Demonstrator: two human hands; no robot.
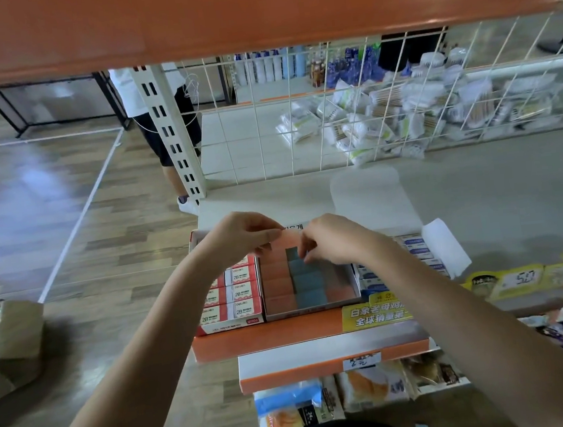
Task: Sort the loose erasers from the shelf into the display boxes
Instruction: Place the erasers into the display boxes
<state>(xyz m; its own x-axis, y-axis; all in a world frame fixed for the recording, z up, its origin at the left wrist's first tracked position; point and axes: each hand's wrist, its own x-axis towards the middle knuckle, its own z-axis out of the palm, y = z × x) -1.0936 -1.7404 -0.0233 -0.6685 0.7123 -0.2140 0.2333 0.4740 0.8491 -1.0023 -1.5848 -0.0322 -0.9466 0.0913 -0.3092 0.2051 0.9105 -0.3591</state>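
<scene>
both hands [241, 236] [331, 243] seemingly pinching one pink eraser [289, 237] above grey shelf [494, 192], wood-look floor [65, 199] beyond

We see a scene lit evenly from above, rather bright, with soft colours. Ceiling lamps leave white glare streaks on the orange upper shelf [253, 6] at the far right, and pale reflections shine on the wooden floor [47, 187] at the left. Soft shadows fall under the cardboard box [16, 335] at the near left. The wide lens bends straight lines strongly near the edges. The whole picture is slightly soft, and the packets behind the wire grid [399, 98] look blurred.
</scene>
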